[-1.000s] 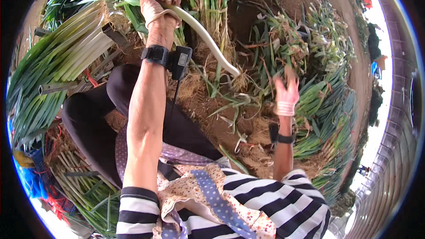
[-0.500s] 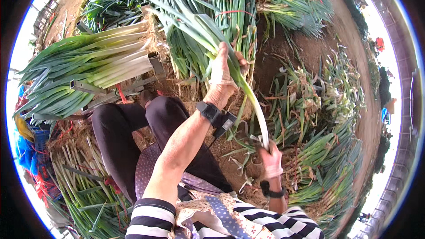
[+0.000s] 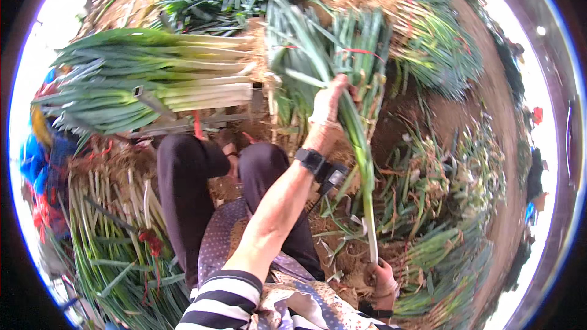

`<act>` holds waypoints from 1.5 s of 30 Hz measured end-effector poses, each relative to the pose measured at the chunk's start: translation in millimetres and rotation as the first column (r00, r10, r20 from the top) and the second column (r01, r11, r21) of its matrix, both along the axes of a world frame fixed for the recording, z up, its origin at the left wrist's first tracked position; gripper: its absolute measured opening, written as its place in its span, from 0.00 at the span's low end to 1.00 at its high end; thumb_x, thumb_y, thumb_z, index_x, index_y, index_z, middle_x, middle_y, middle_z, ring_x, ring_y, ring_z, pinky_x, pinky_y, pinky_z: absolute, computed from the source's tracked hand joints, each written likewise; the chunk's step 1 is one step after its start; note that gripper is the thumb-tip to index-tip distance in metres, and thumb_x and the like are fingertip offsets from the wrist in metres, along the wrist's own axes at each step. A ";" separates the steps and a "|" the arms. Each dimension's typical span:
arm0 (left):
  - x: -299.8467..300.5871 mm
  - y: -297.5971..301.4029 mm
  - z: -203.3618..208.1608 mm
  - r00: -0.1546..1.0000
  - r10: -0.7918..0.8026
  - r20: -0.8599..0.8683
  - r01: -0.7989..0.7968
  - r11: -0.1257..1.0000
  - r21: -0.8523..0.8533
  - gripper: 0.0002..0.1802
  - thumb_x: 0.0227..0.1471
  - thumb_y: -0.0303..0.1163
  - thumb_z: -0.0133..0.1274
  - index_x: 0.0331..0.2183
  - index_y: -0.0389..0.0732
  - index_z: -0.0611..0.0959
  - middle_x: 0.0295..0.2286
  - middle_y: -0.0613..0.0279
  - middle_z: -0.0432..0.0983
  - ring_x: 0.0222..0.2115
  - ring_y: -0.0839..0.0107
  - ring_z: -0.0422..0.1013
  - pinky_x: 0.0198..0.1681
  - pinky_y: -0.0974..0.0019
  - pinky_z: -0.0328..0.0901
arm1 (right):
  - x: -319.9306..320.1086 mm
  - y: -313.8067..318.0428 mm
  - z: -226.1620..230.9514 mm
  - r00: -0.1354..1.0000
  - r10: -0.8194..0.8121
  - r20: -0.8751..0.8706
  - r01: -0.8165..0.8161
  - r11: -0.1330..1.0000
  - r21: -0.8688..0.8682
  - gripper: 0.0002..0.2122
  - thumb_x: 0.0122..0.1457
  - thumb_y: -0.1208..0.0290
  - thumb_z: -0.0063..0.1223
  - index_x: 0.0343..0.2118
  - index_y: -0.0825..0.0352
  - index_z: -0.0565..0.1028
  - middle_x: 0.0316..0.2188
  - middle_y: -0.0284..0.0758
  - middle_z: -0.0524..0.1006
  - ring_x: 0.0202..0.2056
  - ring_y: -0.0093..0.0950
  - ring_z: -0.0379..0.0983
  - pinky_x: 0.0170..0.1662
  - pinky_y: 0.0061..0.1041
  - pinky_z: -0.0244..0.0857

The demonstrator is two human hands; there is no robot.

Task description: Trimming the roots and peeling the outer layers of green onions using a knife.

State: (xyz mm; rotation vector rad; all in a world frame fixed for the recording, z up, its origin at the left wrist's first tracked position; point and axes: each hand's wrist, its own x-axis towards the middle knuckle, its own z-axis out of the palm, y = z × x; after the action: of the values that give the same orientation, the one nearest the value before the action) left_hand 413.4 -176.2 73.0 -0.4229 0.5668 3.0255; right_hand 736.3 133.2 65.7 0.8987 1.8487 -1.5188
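The left hand [image 3: 329, 104] and right hand [image 3: 384, 280] clamp a green onion [image 3: 363, 162] slanting lengthwise, leaves [image 3: 304, 38] toward eleven o'clock, white end [image 3: 372, 237] toward six.

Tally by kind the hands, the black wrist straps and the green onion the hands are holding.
Hands: 2 (left hand, right hand)
Black wrist straps: 2 (left strap, right strap)
Held green onion: 1
Total: 5
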 end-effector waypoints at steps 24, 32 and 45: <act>75.5 -535.0 131.8 0.366 0.929 -0.049 -0.747 0.262 -0.611 0.14 0.45 0.38 0.55 0.31 0.40 0.74 0.26 0.60 0.73 0.19 0.70 0.69 0.20 0.71 0.65 | -424.2 -443.0 -21.5 0.066 0.726 -0.685 -0.640 0.557 0.528 0.16 0.48 0.66 0.50 0.42 0.59 0.72 0.32 0.39 0.75 0.31 0.31 0.72 0.37 0.27 0.64; 103.3 -634.3 -6.2 0.187 0.958 0.217 0.286 0.158 -0.945 0.47 0.29 0.56 0.63 0.45 0.32 0.67 0.40 0.48 0.68 0.33 0.65 0.68 0.37 0.63 0.65 | -479.6 -507.4 -84.4 -0.302 0.953 -0.034 -0.356 -0.079 0.931 0.09 0.49 0.64 0.47 0.28 0.62 0.74 0.27 0.40 0.74 0.34 0.37 0.70 0.37 0.35 0.63; 80.8 -583.5 -27.1 0.660 0.745 0.096 0.745 -0.665 0.040 0.36 0.47 0.63 0.36 0.56 0.61 0.55 0.53 0.58 0.57 0.51 0.53 0.57 0.51 0.49 0.51 | -473.4 -507.5 -89.8 -0.346 0.938 0.032 -0.373 -0.169 0.912 0.07 0.52 0.68 0.43 0.27 0.66 0.71 0.29 0.44 0.72 0.32 0.39 0.72 0.32 0.37 0.66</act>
State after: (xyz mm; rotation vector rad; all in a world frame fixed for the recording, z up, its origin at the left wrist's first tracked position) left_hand 494.2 -759.6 46.0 -1.2699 2.7850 -0.6943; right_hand 262.9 -374.4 -24.1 -1.3968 2.5452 0.0196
